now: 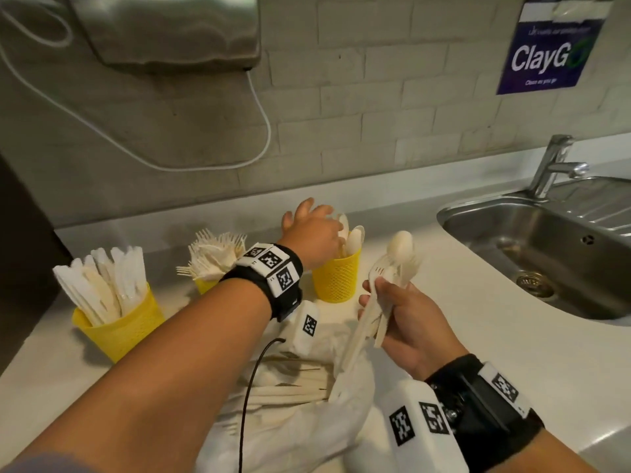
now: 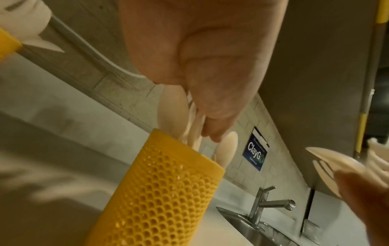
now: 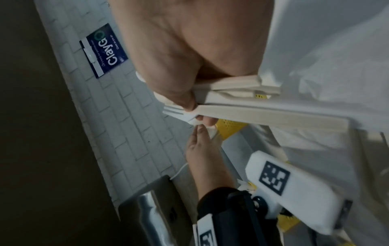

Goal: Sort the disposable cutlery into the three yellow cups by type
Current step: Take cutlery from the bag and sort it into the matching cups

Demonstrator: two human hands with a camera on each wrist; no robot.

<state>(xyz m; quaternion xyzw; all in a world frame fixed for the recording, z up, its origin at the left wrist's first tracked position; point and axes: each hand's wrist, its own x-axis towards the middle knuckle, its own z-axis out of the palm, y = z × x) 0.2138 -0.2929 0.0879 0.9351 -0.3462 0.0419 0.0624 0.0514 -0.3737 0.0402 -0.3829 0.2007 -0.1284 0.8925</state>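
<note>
Three yellow mesh cups stand on the white counter: knives in the left cup (image 1: 119, 326), forks in the middle cup (image 1: 205, 285), spoons in the right cup (image 1: 336, 279) (image 2: 164, 199). My left hand (image 1: 312, 230) (image 2: 210, 108) hovers over the spoon cup with fingers spread and its thumb side against the standing spoons (image 1: 353, 238); no grip shows. To the right of that cup, my right hand (image 1: 399, 319) (image 3: 195, 109) grips a mixed bundle of cutlery (image 1: 386, 288) (image 3: 263, 109), with a spoon bowl (image 1: 401, 245) and fork tines sticking up.
A white bag (image 1: 307, 421) holding more cutlery lies on the counter in front of the cups, under both forearms. A steel sink (image 1: 546, 254) with a tap (image 1: 553, 165) is at the right. A metal dispenser (image 1: 164, 29) and a white cable hang on the wall.
</note>
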